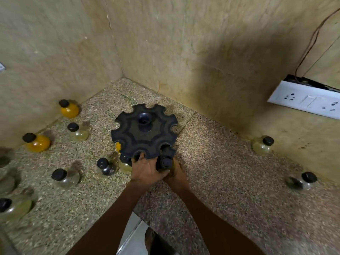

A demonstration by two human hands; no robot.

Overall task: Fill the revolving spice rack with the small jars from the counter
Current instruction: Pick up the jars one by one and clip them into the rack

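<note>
The black revolving spice rack point(144, 131) stands in the counter's corner, its notched top disc facing me. My left hand point(147, 171) grips the disc's near edge, fingers hooked into a notch. My right hand point(177, 176) is wrapped around a small black-capped jar point(165, 162), which is pressed against the near-right notch. Two more jars sit partly hidden under the rack's near-left side, one yellow point(118, 147) and one pale point(125, 167). Loose jars lie on the counter to the left: orange ones point(69, 109) point(37, 142) and clear ones point(78, 131) point(65, 178) point(106, 167).
Two clear jars stand to the right point(262, 145) point(301, 181), near the wall. More jars crowd the far left edge point(11, 207). Tiled walls close the corner behind the rack. A white switch plate point(305, 100) with a loose wire hangs on the right wall. The counter edge point(139, 216) is below my forearms.
</note>
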